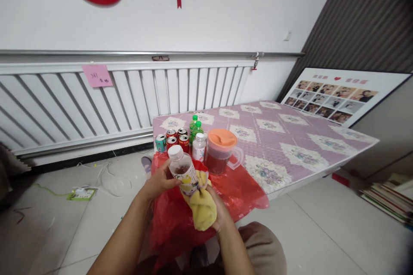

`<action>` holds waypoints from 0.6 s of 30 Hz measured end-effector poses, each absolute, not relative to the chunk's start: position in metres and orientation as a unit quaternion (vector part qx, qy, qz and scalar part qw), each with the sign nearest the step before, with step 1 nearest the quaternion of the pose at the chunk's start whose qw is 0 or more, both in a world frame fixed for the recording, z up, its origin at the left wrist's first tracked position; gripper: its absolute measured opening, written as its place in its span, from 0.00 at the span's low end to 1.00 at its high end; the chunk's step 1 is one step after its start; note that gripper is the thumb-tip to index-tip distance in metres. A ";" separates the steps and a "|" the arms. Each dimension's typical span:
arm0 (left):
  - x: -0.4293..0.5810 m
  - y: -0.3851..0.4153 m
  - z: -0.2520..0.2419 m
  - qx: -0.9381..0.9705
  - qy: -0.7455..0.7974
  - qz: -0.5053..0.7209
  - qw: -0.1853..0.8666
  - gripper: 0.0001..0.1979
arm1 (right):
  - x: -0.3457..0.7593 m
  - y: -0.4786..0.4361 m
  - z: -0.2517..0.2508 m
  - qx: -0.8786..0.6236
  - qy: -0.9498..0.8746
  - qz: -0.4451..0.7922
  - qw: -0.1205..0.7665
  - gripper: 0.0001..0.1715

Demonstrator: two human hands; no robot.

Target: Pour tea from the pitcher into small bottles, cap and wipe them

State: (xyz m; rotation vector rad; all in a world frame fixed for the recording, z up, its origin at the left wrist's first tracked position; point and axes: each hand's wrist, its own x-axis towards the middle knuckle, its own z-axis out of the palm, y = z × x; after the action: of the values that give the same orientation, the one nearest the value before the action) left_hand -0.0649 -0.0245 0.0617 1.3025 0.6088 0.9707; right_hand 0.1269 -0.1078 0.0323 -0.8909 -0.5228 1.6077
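My left hand [163, 181] is wrapped round the upper side of a clear plastic bottle [186, 175] with a white cap and a printed label. The bottle leans up and to the left over a red plastic sheet [232, 193]. In my right hand [220, 211] is a yellow cloth [204, 209], pressed against the bottle's lower right side; most of those fingers are hidden behind the cloth. Just beyond the bottle stand a smaller white-capped bottle [199, 148] and a clear pitcher [217, 160] with an orange lid and dark liquid inside.
Several drink cans [171, 141] and two green-capped bottles [198, 127] stand at the table's left end. A flowered cover [271, 125] lies over the table. Behind runs a white radiator [135, 99]. On the floor are a power strip [81, 194] and a stack of books [389, 202].
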 end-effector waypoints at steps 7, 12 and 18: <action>-0.055 -0.035 0.062 0.560 0.323 0.485 0.589 0.39 | 0.127 -0.100 0.023 -0.540 -0.299 0.518 0.592 0.25; -0.045 -0.041 0.061 0.580 0.378 0.481 0.538 0.33 | 0.122 -0.100 0.044 -0.554 -0.426 0.375 0.609 0.26; -0.035 -0.045 0.049 0.569 0.400 0.512 0.505 0.36 | 0.114 -0.102 0.065 -0.538 -0.554 0.183 0.608 0.31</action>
State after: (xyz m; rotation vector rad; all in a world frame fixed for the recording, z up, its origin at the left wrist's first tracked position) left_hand -0.0354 -0.0448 0.0494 1.3724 0.9655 1.2348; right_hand 0.1136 -0.1023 0.0652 -1.2444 -1.2806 0.4236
